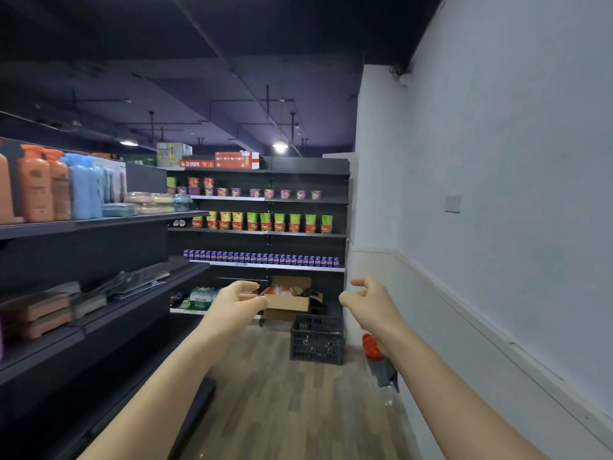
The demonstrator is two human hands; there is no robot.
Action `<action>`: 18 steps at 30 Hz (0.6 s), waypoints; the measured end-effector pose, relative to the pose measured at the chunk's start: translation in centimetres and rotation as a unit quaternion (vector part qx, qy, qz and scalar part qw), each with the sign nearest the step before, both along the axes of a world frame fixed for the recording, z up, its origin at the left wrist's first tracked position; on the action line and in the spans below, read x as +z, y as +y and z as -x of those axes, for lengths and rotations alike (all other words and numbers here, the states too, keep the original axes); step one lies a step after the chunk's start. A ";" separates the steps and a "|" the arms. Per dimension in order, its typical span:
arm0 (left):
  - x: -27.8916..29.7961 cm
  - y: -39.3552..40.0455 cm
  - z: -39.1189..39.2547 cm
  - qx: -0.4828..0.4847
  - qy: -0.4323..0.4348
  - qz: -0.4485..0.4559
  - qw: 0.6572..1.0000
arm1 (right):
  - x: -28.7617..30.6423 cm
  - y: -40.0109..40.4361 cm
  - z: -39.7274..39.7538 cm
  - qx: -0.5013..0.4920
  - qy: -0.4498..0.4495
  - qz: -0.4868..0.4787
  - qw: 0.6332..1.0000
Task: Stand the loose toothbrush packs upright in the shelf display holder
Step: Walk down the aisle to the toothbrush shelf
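Black crate (316, 340) sits on the floor between and beyond the left hand (237, 302) and right hand (370, 302), both loosely curled, holding nothing.

Both arms out fwd, left hand (237, 302) & right hand (371, 302) loosely curled, empty.

Red cartons (237, 160) on top of the far shelf unit: white characters on the front of the lower one, too blurred to read.
Pale box (172, 154) beside them: yellow and dark print, no words come clear.
Orange bottles (36, 185), left shelf: dark label patches, lettering too soft to make out.
Cup noodles (265, 222), middle far shelf: bright wrappers, brand unreadable.
Blue cans (262, 257), lower far shelf: red-and-white badges, name too small.
Water bottle pack (201, 297), bottom shelf: green label, text blurred.
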State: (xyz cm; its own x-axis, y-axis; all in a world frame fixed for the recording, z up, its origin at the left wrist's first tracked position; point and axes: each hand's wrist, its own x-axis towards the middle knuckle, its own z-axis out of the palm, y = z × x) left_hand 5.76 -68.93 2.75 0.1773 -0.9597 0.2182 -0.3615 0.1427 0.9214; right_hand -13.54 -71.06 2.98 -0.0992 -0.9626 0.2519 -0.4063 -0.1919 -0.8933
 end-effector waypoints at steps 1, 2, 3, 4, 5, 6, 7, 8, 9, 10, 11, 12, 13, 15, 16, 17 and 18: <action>0.2 -1.7 -0.1 0.001 -0.001 -0.005 1.000 | 0.2 -2.0 -0.1 0.003 -0.004 0.001 1.000; 0.2 -3.4 -0.3 0.002 -0.001 -0.010 1.000 | 0.3 -4.1 -0.3 0.007 -0.008 -0.001 1.000; 0.2 -5.2 -0.6 0.003 0.001 -0.014 1.000 | 0.3 -6.0 -0.5 0.012 -0.010 -0.004 1.000; 0.2 -6.9 -0.9 0.005 0.005 -0.017 1.000 | 0.2 -7.8 -0.7 0.017 -0.010 -0.005 1.000; 0.2 -8.6 -1.2 0.008 0.010 -0.020 1.000 | 0.1 -9.5 -1.0 0.022 -0.007 -0.005 1.000; 0.1 -10.3 -1.4 0.011 0.016 -0.022 1.000 | -0.1 -11.2 -1.2 0.026 -0.003 -0.005 1.000; -0.1 -12.0 -1.6 0.012 0.018 -0.024 0.999 | -0.3 -12.9 -1.4 0.029 0.001 -0.006 1.000; -0.3 -13.8 -1.8 0.013 0.019 -0.026 0.999 | -0.5 -14.6 -1.6 0.031 0.003 -0.010 0.999; -0.5 -15.8 -2.0 0.014 0.019 -0.029 0.999 | -0.8 -16.4 -1.9 0.032 0.002 -0.014 0.999; -0.8 -17.7 -2.2 0.014 0.017 -0.032 0.999 | -1.0 -18.3 -2.1 0.032 0.001 -0.017 0.999; -1.1 -19.7 -2.5 0.015 0.016 -0.033 0.999 | -1.3 -20.3 -2.4 0.033 0.001 -0.019 0.999; -1.4 -21.7 -2.8 0.015 0.014 -0.033 0.999 | -1.6 -22.2 -2.7 0.034 0.001 -0.021 0.999; -1.6 -23.8 -3.3 0.016 0.014 -0.033 0.999 | -1.8 -24.3 -3.1 0.034 0.001 -0.020 0.999; -1.6 -28.2 -4.3 0.016 0.021 -0.027 0.999 | -1.9 -28.6 -4.1 0.031 -0.001 -0.015 0.999; -1.5 -30.4 -5.0 0.014 0.024 -0.021 0.999 | -1.8 -31.0 -4.8 0.029 -0.002 -0.013 0.999; -1.1 -32.7 -5.8 0.013 0.023 -0.013 1.000 | -1.5 -33.3 -5.5 0.030 -0.004 -0.012 0.999; -0.7 -35.0 -6.6 0.013 0.021 -0.005 1.000 | -1.2 -35.6 -6.4 0.033 -0.008 -0.011 0.999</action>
State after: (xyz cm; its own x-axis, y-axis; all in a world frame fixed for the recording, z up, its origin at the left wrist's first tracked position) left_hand 12.40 -103.97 2.08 0.2115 -0.9567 0.2002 -0.3256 0.1242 0.9373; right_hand -7.16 -106.65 1.82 -0.0387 -0.9724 0.2301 -0.3798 -0.1987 -0.9035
